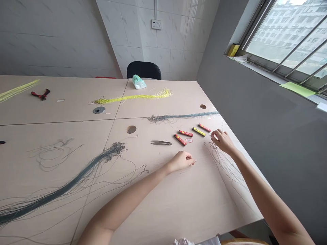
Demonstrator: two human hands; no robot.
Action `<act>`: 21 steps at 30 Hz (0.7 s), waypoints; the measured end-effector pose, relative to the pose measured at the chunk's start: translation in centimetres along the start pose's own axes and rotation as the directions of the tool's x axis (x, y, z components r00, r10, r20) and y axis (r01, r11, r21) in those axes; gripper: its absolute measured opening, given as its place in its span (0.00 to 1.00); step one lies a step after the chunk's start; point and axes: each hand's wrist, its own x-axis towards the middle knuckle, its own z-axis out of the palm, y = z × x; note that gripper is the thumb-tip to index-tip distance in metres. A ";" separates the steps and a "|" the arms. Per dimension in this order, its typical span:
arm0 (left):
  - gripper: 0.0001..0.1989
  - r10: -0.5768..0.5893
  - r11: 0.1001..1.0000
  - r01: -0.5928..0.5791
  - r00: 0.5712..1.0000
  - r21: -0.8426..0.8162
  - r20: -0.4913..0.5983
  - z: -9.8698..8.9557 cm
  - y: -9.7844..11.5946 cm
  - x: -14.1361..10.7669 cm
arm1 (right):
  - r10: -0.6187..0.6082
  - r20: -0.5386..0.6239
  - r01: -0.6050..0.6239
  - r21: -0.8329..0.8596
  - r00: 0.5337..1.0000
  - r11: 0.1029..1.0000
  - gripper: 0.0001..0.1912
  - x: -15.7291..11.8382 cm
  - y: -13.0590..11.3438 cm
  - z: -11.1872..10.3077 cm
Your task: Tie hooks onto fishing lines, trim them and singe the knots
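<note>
My left hand hovers low over the table near the middle, with thumb and fingertips pinched together. Whatever is in that pinch is too fine to make out. Close to the table's right edge, my right hand is also closed in a pinch, just above a small cluster of hooks on thin lines. These lines trail toward me under my right forearm. A pair of thread snips lies beyond my left hand. Several small red and yellow stick-shaped packs, one a yellow pack, lie between the snips and my right hand.
A thick dark bundle of hooked lines stretches across the left. Farther back lie a yellow line bundle, a grey-blue bundle, red-handled pliers and a plastic bag. The table has round holes; a wall borders its right side.
</note>
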 end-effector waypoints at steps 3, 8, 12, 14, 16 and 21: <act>0.15 0.016 0.999 -0.018 0.999 -0.035 -0.038 -0.4 -0.4 0.4 | -0.014 -0.042 0.018 0.092 0.999 0.996 0.08 -0.1 -0.2 -0.5; 0.14 0.078 0.991 -0.095 0.983 -0.097 -0.165 -1.1 -0.1 0.6 | 0.007 -0.032 0.003 0.295 0.999 0.956 0.14 -0.1 -1.2 -1.0; 0.14 0.148 0.973 -0.195 0.937 -0.120 -0.315 -2.2 1.8 -0.4 | -0.056 0.066 0.019 0.466 0.996 0.884 0.20 -1.0 -3.7 -2.6; 0.13 0.197 0.957 -0.259 0.913 -0.134 -0.358 -2.8 2.8 -1.1 | -0.099 0.121 0.010 0.587 0.988 0.810 0.21 -1.5 -5.0 -3.7; 0.12 0.229 0.939 -0.305 0.899 -0.158 -0.375 -3.0 3.5 -1.6 | -0.145 0.166 -0.011 0.693 0.976 0.721 0.21 -1.8 -6.2 -4.5; 0.14 0.204 0.928 -0.302 0.901 -0.217 -0.382 -2.5 4.0 -2.0 | -0.199 0.196 -0.024 0.767 0.960 0.641 0.22 -1.9 -7.8 -5.4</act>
